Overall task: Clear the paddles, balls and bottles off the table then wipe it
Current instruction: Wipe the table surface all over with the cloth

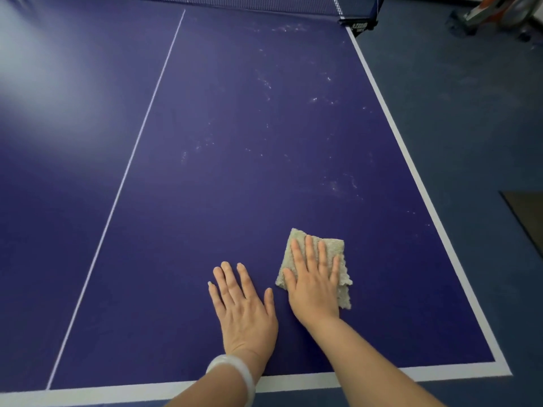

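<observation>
1. Fingers (pixel 310 251) of the right hand (pixel 316 284) are straight and slightly spread. They lie flat on the one cloth (pixel 335 248) I can see and press it onto the table (pixel 235 142).
2. That cloth is a beige, nubbly, folded rag. It sits in the right half of the table, nearer the near end edge than the far one and a little inside the right side edge. Its far corners and frayed right side show past the hand.
3. I see the left hand (pixel 245 311) palm-down on the bare blue surface just beside the right hand, apart from the cloth. Its four fingers are straight and lightly fanned, with the thumb angled toward the right hand but not touching it.
4. One pale, translucent bangle (pixel 235 374) circles the left wrist, above the near end edge.
5. One thin white centre line (pixel 141 133) runs left of both hands. A broad white border stripe (pixel 411 160) follows the right side and near end and turns at the near right corner.
6. Whitish smears (pixel 264 83) and specks are scattered over the right half between the cloth and the far edge.
7. One net (pixel 264 1) spans the far edge, with a dark clamp (pixel 358 23) at the far right corner.
8. Past the right edge I make out blue floor (pixel 470 113), one dark mat (pixel 526 215) and a blurred orange-and-grey machine (pixel 493 13).
</observation>
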Demonstrator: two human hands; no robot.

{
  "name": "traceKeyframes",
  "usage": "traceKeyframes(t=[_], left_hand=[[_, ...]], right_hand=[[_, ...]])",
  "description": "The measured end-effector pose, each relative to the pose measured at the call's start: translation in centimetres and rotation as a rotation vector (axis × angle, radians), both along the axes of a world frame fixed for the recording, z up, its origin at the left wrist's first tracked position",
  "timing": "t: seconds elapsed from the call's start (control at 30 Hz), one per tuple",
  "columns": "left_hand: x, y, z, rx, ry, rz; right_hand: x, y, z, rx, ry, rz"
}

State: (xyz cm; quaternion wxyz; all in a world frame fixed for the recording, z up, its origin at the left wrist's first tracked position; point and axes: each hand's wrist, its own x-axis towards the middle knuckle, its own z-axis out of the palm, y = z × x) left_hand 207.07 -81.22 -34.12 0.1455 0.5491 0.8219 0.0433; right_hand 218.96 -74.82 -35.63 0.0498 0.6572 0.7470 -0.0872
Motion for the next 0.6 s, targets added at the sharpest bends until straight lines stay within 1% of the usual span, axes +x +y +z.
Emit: traceKeyframes(t=[0.07, 0.13, 0.17, 0.23, 0.3, 0.4, 0.5, 0.53, 0.6], left_hand=[[-1.4, -0.5, 0.2, 0.051, -0.105, -0.064], [-4.2, -1.0, 0.3, 0.108, -0.248, -0.171], [-6.3, -1.1, 0.5, 0.134, -0.280, -0.222], [-10.8, -1.2, 0.7, 0.202, -0.224, -0.285], [-15.1, -0.5, 0.8, 0.246, -0.129, -0.234], [-21.4, 1.4, 0.3, 0.178, -0.029, -0.085], [-25.6, 2.7, -0.9, 0.088, 0.036, 0.061], [-26.2, 2.9, -1.2, 0.065, 0.059, 0.089], [-26.4, 3.0, -1.7, 0.049, 0.124, 0.089]], right_hand=[[0.1, 0.2, 0.0, -0.003, -0.008, 0.016], [0.6, 0.3, 0.1, -0.011, -0.026, 0.031], [0.5, 0.3, 0.2, -0.020, -0.029, 0.025], [0.1, 0.3, 0.5, -0.045, -0.034, 0.006], [-0.4, 0.3, 0.8, -0.053, -0.052, -0.019], [-2.3, 0.1, 1.1, -0.053, -0.088, -0.134], [-5.9, -1.0, 1.5, -0.034, -0.046, -0.276], [-7.7, -1.5, 1.7, -0.019, -0.024, -0.259], [-11.6, -2.3, 2.0, -0.014, 0.032, -0.099]])
